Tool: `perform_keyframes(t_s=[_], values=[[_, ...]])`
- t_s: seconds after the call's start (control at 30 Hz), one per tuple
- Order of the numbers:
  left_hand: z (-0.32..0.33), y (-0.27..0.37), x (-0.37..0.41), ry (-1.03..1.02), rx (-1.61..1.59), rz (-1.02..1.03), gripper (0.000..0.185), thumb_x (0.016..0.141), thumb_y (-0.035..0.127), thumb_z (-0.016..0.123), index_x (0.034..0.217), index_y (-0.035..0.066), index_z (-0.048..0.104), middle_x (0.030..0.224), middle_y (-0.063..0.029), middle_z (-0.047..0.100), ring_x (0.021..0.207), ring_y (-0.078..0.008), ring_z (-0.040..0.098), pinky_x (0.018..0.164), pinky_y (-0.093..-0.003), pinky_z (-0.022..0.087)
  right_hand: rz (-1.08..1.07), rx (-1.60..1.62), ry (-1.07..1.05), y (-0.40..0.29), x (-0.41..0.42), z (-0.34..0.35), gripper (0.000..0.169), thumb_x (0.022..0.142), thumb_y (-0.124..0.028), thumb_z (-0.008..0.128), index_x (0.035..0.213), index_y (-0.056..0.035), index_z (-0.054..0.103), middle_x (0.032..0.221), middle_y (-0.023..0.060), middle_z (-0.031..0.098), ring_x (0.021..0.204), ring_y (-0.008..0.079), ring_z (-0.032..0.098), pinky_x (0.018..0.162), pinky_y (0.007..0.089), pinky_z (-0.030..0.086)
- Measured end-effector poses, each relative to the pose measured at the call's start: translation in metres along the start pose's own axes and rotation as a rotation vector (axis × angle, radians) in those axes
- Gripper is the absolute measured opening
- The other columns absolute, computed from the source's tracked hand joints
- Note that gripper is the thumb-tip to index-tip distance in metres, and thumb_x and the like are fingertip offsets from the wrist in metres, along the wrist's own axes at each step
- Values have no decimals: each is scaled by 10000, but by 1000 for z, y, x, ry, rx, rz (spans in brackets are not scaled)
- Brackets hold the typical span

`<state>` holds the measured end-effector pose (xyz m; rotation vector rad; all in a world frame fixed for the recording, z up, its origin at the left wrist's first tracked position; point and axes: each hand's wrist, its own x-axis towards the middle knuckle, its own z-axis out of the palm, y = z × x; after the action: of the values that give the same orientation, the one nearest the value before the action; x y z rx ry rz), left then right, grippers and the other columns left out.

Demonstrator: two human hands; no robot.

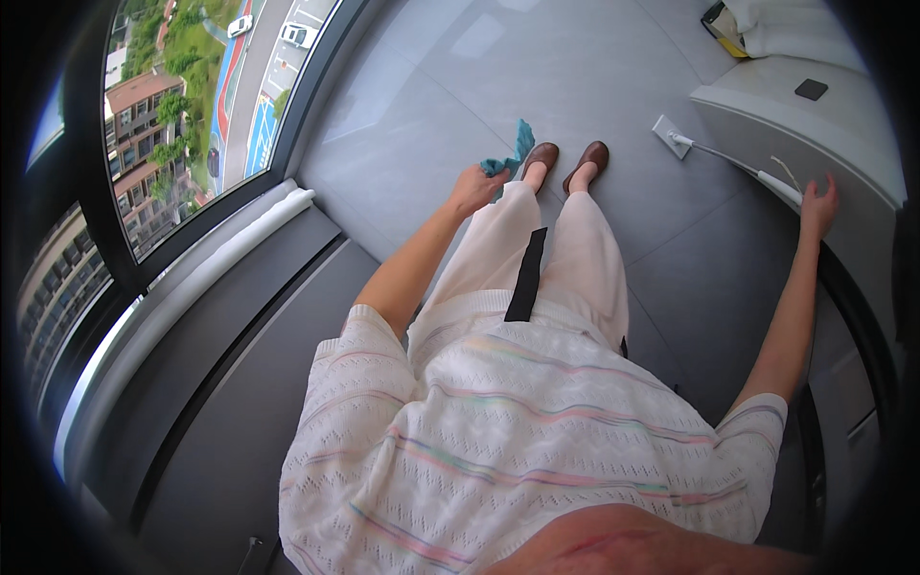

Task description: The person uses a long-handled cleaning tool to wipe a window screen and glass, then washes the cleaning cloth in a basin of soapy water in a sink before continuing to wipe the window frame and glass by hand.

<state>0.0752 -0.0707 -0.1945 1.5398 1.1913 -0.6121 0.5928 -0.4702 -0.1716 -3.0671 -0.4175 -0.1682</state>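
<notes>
A crumpled teal cloth (519, 147) hangs from the fingers of my left hand (480, 188), which is closed around it in front of my legs. Off to the right, my right hand (819, 207) is raised with its thumb and fingers apart, beside the grey side of a white-topped cabinet (755, 83). A white long-handled cleaning tool (780, 187) with a flat square head (672, 136) slants along that side. Its upper end meets my right wrist in the picture; whether they touch cannot be told.
On the cabinet lie a small dark square object (811, 89) and white fabric (798, 29), with a black and yellow box (724, 30) near them. Left of me is a dark-framed window (287, 154) above a grey panelled unit (237, 345). Grey tiles (445, 79) cover the floor.
</notes>
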Motion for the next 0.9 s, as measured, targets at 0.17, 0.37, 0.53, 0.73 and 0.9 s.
perform_keyframes(t_s=[0.17,0.37,0.53,0.73,0.9], values=[[4,8,2,-20,87,112,392,831,379,583,815,-10,630,679,-104,597,599,-185,507,599,-333,435,278,280,-159,46,-72,24,527,793,-328,617,1283,-201,470,1285,103,490,1118,282,511,793,422,472],[33,6,-2,-32,55,127,369,829,333,611,843,-36,624,742,-53,606,670,-125,510,611,-306,442,873,606,-740,-44,-212,8,793,773,-375,674,1407,-194,233,1348,168,374,1119,351,475,700,509,530],[72,-15,-9,14,-2,184,390,801,359,623,800,-30,616,663,-90,585,601,-146,507,585,-328,438,841,824,-1049,-36,-315,18,659,813,-296,624,1375,-142,315,1226,137,485,940,240,569,613,416,552],[167,27,-44,-40,69,187,321,814,292,626,835,-28,620,719,-51,593,654,-113,516,595,-299,433,630,935,-1159,63,-390,-27,474,852,-285,555,1282,-117,451,1068,53,572,811,137,571,572,306,492],[260,79,-60,-155,73,234,300,821,280,612,855,-18,618,766,-35,578,693,-111,483,638,-284,420,938,951,-1175,183,-489,-45,455,850,-293,550,1255,-104,466,1058,58,574,817,152,590,567,308,484]])
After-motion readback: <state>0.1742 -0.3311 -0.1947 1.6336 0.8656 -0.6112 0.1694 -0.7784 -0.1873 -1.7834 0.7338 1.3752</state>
